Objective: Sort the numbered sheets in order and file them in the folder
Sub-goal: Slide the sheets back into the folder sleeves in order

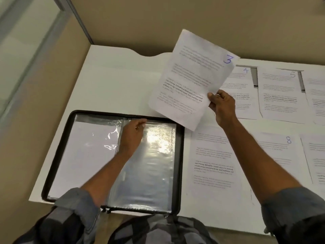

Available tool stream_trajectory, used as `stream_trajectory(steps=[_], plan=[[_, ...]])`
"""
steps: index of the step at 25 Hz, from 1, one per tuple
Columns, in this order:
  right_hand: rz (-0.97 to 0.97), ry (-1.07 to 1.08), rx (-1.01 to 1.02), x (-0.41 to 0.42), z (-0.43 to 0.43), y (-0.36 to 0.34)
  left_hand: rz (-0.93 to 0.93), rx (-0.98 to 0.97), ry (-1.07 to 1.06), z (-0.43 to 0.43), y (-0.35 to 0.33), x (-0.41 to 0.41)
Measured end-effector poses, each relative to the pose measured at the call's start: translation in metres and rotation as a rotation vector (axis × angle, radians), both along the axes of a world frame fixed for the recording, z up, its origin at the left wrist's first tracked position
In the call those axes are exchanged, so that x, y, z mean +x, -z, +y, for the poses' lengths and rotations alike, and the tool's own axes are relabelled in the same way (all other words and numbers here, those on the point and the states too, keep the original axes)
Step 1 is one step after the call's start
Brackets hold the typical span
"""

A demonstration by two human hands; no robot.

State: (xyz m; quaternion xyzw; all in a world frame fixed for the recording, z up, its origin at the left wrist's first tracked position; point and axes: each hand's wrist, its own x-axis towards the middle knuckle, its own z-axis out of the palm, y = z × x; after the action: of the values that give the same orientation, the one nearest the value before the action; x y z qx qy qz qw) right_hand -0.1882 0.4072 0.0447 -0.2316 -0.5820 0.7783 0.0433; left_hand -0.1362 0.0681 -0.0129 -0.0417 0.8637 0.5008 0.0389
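Note:
A black zip folder (181, 155) lies open on the white desk, showing clear plastic sleeves. The left sleeve (84, 152) has a white sheet inside. My left hand (132, 136) rests at the top of the right sleeve (154, 164), fingers pinching its upper edge near the spine. My right hand (222, 107) holds the printed sheet marked 3 (191, 76) by its lower right corner, lifted above the desk beyond the folder. Sheets marked 4 (242, 88), 5 (281, 95) and 8 (281, 159) lie flat to the right.
More printed sheets lie on the desk (114, 81): one (214, 162) right of the folder and others cut off at the right edge (316, 95). Beige partition walls close the desk at the back and left. The desk's front edge runs under my arms.

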Motion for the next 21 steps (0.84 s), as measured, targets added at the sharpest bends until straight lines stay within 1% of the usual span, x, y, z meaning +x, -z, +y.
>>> stream_trajectory(steps=[3, 5, 6, 7, 9, 10, 11, 12, 13, 14, 15, 17, 21], plan=[[-0.011, 0.066, -0.073, 0.010, -0.016, -0.004, 0.034, -0.331, 0.223, -0.028, 0.036, 0.022], [-0.008, 0.095, -0.108, 0.014, -0.028, -0.005, 0.180, -0.461, 0.321, -0.035, 0.050, 0.026], [-0.007, 0.108, -0.120, 0.015, -0.035, -0.004, 0.222, -0.487, 0.354, -0.035, 0.052, 0.025], [-0.010, 0.121, -0.133, 0.016, -0.041, -0.003, 0.174, -0.497, 0.372, -0.034, 0.046, 0.024], [-0.021, 0.140, -0.156, 0.019, -0.056, 0.000, 0.040, -0.486, 0.343, -0.032, 0.026, 0.018], [-0.029, 0.151, -0.168, 0.020, -0.064, 0.001, 0.034, -0.434, 0.301, -0.034, 0.023, 0.014], [-0.035, 0.164, -0.179, 0.021, -0.071, 0.002, 0.095, -0.424, 0.304, -0.037, 0.023, 0.008], [-0.041, 0.175, -0.185, 0.021, -0.077, 0.003, 0.168, -0.543, 0.381, -0.041, 0.026, 0.002], [-0.042, 0.181, -0.190, 0.021, -0.084, 0.005, 0.206, -0.711, 0.484, -0.044, 0.028, -0.003], [-0.042, 0.185, -0.194, 0.019, -0.090, 0.006, 0.202, -0.820, 0.560, -0.045, 0.025, -0.008], [-0.042, 0.186, -0.197, 0.018, -0.096, 0.007, 0.205, -0.868, 0.613, -0.046, 0.024, -0.013], [-0.041, 0.184, -0.194, 0.012, -0.106, 0.008, 0.209, -0.819, 0.653, -0.049, 0.021, -0.019], [-0.043, 0.151, -0.150, -0.007, -0.126, 0.008, 0.155, -0.599, 0.672, -0.054, 0.022, -0.029]])
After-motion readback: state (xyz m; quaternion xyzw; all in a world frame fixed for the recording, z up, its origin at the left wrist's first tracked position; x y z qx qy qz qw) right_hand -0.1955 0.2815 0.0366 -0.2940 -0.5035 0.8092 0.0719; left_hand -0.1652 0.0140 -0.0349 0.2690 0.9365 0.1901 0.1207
